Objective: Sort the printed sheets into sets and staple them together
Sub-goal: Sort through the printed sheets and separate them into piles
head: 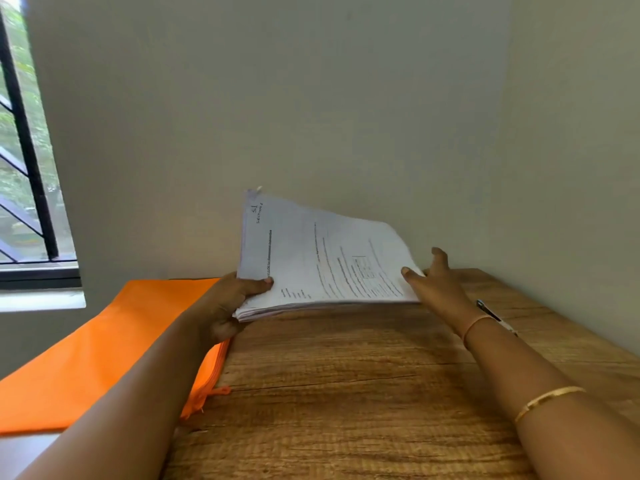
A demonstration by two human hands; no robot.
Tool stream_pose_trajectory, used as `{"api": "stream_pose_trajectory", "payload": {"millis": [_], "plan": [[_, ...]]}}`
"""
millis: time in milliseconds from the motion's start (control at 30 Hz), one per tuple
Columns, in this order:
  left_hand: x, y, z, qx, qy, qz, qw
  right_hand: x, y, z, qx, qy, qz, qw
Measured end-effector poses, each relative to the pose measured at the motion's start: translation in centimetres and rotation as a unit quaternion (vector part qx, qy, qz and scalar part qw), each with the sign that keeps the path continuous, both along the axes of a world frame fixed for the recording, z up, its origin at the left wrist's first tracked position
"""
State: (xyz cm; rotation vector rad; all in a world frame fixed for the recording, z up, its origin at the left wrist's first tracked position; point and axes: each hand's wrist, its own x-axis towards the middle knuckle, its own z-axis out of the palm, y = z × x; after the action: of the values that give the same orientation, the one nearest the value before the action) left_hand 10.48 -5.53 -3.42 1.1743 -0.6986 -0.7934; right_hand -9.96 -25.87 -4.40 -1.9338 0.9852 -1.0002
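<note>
Fingers [440,255] of the right hand [441,289] spread at the stack [322,261] edge, left hand [225,306] pinching its corner; thick and floppy, it probably wants support at both sides

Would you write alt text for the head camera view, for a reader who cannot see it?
A person's left hand grips a thick stack of printed white paper sheets above a brown wooden table, while the right hand touches the stack's right edge with straight fingers. An orange zipped fabric pouch lies on the table's left side.
</note>
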Motion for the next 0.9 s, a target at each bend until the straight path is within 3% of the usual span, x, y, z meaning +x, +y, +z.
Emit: {"api": "stream_pose_trajectory", "payload": {"millis": [100, 167, 233, 300, 367, 433, 567, 733, 800, 900], "plan": [[-0.5, -0.7, 0.0, -0.018, 0.003, 0.046, 0.999, 1.4, 1.2, -0.2, 0.012, -0.03, -0.021, 0.999], [-1.0, -1.3, -0.1, -0.04, 0.006, 0.08, 0.996, 2.5, 2.4, -0.2, 0.122, -0.091, 0.019, 0.988], [-1.6, -1.9, -0.1, -0.069, 0.011, 0.1, 0.992, 3.5, 3.4, -0.3, 0.29, -0.182, 0.111, 0.933], [-2.5, -2.4, -0.1, -0.105, 0.014, 0.101, 0.989, 4.0, 4.7, 0.1, 0.408, -0.245, 0.223, 0.851], [-3.7, -2.9, -0.3, -0.135, -0.001, 0.074, 0.988, 4.4, 5.9, 0.6, 0.427, -0.287, 0.269, 0.814], [-5.0, -3.5, -0.8, -0.142, -0.001, 0.036, 0.989, 5.0, 6.2, 0.8, 0.403, -0.35, 0.253, 0.807], [-6.0, -4.0, -0.9, -0.106, -0.013, -0.004, 0.994, 4.1, 4.6, 0.7, 0.364, -0.392, 0.181, 0.825], [-2.6, -2.9, -0.2, -0.124, 0.038, 0.076, 0.989, 1.8, 2.1, 0.9, 0.229, -0.306, 0.13, 0.915], [-0.9, -2.2, 0.0, -0.094, 0.024, 0.104, 0.99, 0.9, 1.7, 1.0, 0.203, -0.277, 0.126, 0.931], [0.4, -1.5, -0.4, -0.021, -0.001, 0.058, 0.998, 0.5, 1.7, 1.0, 0.157, -0.236, 0.134, 0.95]]}}
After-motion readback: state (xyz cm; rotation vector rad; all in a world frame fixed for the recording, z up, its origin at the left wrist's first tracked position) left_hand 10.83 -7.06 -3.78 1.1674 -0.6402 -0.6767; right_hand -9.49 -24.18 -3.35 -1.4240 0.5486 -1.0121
